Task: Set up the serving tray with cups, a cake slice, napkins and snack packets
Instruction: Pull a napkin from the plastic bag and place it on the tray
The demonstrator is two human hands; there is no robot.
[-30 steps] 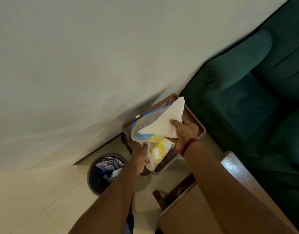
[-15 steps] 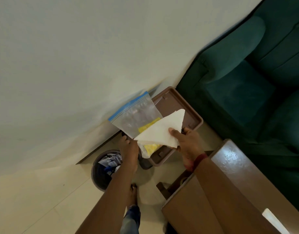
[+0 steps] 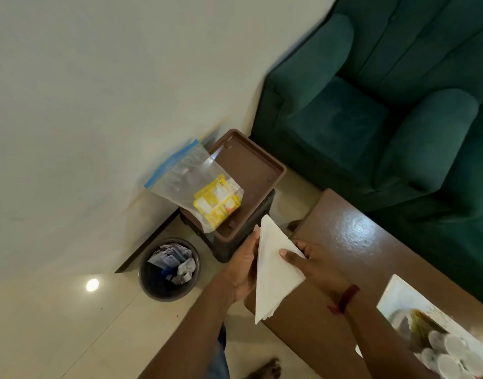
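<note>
A zip bag (image 3: 185, 176) of yellow packets (image 3: 217, 202) lies on the brown tray (image 3: 251, 162) at centre, a bin (image 3: 150, 283) of paper scraps sits lower left, the right hand (image 3: 316, 269) pinches a napkin (image 3: 274, 277), and the left hand (image 3: 241, 272) has its fingers hidden behind it.

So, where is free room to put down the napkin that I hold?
The table is bare along its glossy stretch between your right hand and the tray. The stool top is also free on the side toward the sofa, beside the bag. Crowded: the tray, where cups cluster, and the bin, full of scraps.
</note>
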